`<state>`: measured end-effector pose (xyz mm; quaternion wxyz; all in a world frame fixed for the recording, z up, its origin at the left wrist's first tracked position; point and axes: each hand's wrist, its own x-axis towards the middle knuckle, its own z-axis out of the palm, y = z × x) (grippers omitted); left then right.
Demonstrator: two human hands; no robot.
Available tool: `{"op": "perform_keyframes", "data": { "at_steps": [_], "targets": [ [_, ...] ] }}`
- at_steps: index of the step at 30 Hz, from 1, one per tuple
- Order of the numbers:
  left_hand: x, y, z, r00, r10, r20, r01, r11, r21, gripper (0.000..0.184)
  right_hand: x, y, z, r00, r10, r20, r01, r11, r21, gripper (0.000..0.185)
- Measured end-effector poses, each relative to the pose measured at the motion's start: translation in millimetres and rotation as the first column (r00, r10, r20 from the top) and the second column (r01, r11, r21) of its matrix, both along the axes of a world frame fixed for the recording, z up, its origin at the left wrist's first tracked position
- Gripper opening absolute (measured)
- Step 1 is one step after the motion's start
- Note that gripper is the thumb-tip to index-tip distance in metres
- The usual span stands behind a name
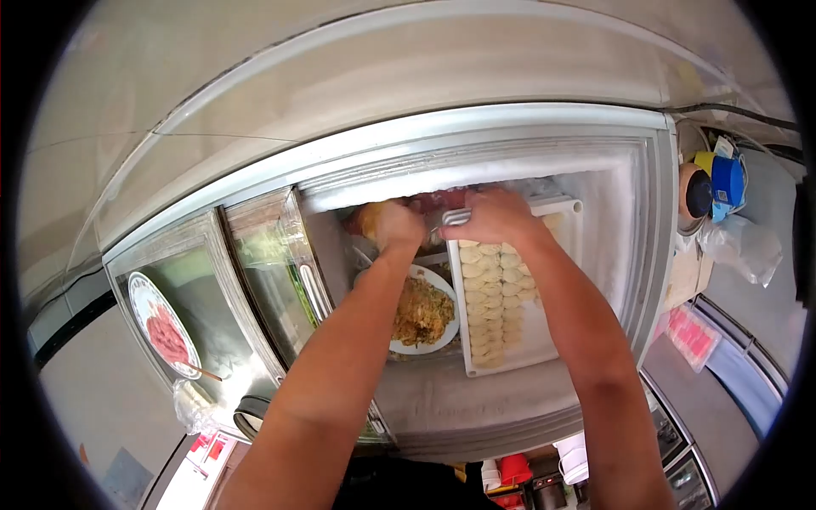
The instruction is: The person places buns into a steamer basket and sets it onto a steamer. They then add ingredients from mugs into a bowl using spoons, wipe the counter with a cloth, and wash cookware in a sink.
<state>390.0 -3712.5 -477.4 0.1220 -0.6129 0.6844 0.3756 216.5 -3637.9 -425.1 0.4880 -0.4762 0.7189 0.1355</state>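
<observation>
Both my arms reach down into an open chest freezer (pixel 476 408). My left hand (pixel 399 224) is curled at the back, beside something yellow (pixel 370 218) and reddish, plastic-looking packages (pixel 438 201). Its fingertips are hidden, and what they hold I cannot make out. My right hand (pixel 497 216) is closed at the far left corner of a white tray (pixel 557 336). Rows of pale folded dumplings (pixel 486 293) lie on that tray. Left of it, below my hands, sits a white plate (pixel 455 327) with a heap of brownish-green chopped food (pixel 422 310), partly covered by my left forearm.
Frost (pixel 612 246) coats the freezer's walls. Sliding glass lids (pixel 255 285) are on the left, with a plate of pink meat (pixel 166 331) on one. Blue tape-like rolls (pixel 725 183) and a clear plastic bag (pixel 748 246) are at right.
</observation>
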Motion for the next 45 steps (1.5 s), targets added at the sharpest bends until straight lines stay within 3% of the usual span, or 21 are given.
{"op": "perform_keyframes", "data": {
  "at_steps": [3, 6, 9, 12, 14, 17, 20, 22, 25, 26, 28, 29, 30, 32, 34, 37, 39, 40, 42, 43, 45],
  "targets": [
    [0.9, -1.8, 48.2, 0.962, 0.271, -0.028, -0.272, 0.962, -0.035, 0.024, 3.4, 10.3, 1.7, 0.999, -0.032, -0.014, 0.030, 0.994, -0.106, 0.097],
    [19.7, 4.2, 15.8, 0.879, 0.449, -0.162, -0.473, 0.865, -0.168, 0.009, 5.6, 9.1, 12.6, 1.000, -0.015, -0.015, 0.012, 0.990, -0.142, 0.101],
    [30.3, 13.3, 3.9, 0.762, 0.607, -0.226, -0.646, 0.739, -0.192, 0.015, 6.1, 8.7, 20.9, 0.998, -0.056, -0.039, 0.050, 0.990, -0.131, 0.089],
    [68.5, 38.2, -63.1, 0.596, 0.692, -0.406, -0.794, 0.583, -0.172, 0.020, 2.5, 3.2, 25.2, 0.999, -0.032, 0.009, 0.032, 0.998, -0.051, 0.094],
    [84.8, 52.8, -79.3, 0.616, 0.629, -0.474, -0.776, 0.588, -0.228, 0.021, 4.0, 5.6, 21.0, 1.000, -0.008, 0.007, 0.008, 0.996, -0.087, 0.093],
    [81.9, 50.3, -50.8, 0.450, 0.758, -0.472, -0.887, 0.441, -0.139, 0.019, 4.0, 8.8, 12.4, 0.999, -0.049, 0.018, 0.050, 0.997, -0.066, 0.094],
    [69.2, 37.7, 18.1, 0.065, 0.880, -0.471, -0.925, 0.231, 0.303, 0.028, 4.2, 5.5, 16.6, 0.997, -0.074, 0.001, 0.074, 0.996, -0.049, 0.097],
    [63.2, 45.8, 50.4, 0.026, 0.906, -0.422, -0.910, 0.196, 0.364, 0.027, 6.0, 6.8, -1.5, 0.996, -0.076, -0.036, 0.075, 0.996, -0.052, 0.098],
    [71.7, 64.0, 64.4, 0.303, 0.751, -0.586, -0.825, 0.515, 0.233, 0.026, 2.1, 1.1, -20.2, 0.997, -0.063, -0.043, 0.061, 0.998, -0.028, 0.099],
    [71.4, 60.2, 78.1, 0.302, 0.754, -0.584, -0.827, 0.512, 0.233, 0.026, 1.2, 0.1, -19.4, 0.999, -0.049, -0.019, 0.049, 0.999, 0.006, 0.098],
    [66.8, 46.2, 100.3, 0.792, 0.335, -0.510, -0.449, 0.886, -0.115, 0.028, 3.9, 9.2, -12.8, 0.998, -0.050, -0.041, 0.046, 0.994, -0.094, 0.085],
    [64.8, 36.9, 103.2, 0.876, 0.093, -0.473, -0.249, 0.927, -0.279, 0.032, 6.1, 11.1, -4.9, 0.996, -0.059, -0.067, 0.045, 0.978, -0.202, 0.071],
    [56.6, 29.7, 109.8, 0.875, 0.095, -0.475, -0.253, 0.926, -0.280, 0.032, 12.9, 14.6, 3.4, 0.996, -0.056, -0.069, 0.041, 0.978, -0.203, 0.071],
    [37.1, 18.1, 122.1, 0.925, -0.010, -0.380, -0.100, 0.958, -0.269, 0.038, 37.4, 26.2, 23.2, 0.957, -0.269, -0.106, 0.137, 0.744, -0.654, 0.033],
    [32.1, 7.5, 120.6, 0.926, -0.081, -0.369, -0.032, 0.957, -0.290, 0.040, 79.1, 32.0, 46.3, 0.928, -0.259, 0.266, 0.367, 0.745, -0.557, 0.022],
    [36.5, -0.7, 126.2, 0.920, -0.274, -0.279, 0.189, 0.936, -0.297, 0.045, 133.4, 29.9, -4.1, 0.934, -0.148, 0.326, 0.350, 0.563, -0.749, 0.026],
    [36.5, -7.7, 136.7, 0.892, -0.438, -0.116, 0.392, 0.874, -0.286, 0.050, 145.6, 10.8, -32.0, 0.843, -0.427, 0.328, 0.515, 0.461, -0.723, 0.037],
    [37.5, -9.9, 135.8, 0.886, -0.451, -0.111, 0.405, 0.867, -0.291, 0.050, 149.7, 7.7, -33.1, 0.836, -0.437, 0.333, 0.523, 0.448, -0.725, 0.037],
    [41.8, -10.5, 132.9, 0.900, -0.434, -0.035, 0.410, 0.873, -0.263, 0.052, 156.7, 6.5, -26.5, 0.939, -0.334, -0.084, 0.111, 0.523, -0.845, 0.037],
    [43.0, -9.9, 133.4, 0.898, -0.438, -0.033, 0.415, 0.871, -0.262, 0.052, 153.0, 4.8, -14.1, 0.969, -0.246, -0.012, 0.168, 0.696, -0.698, 0.033],
    [44.5, -9.7, 136.0, 0.908, -0.418, -0.006, 0.407, 0.888, -0.216, 0.052, 152.4, 14.5, -11.8, 0.974, -0.223, -0.024, 0.147, 0.718, -0.680, 0.031]
  ]
}}
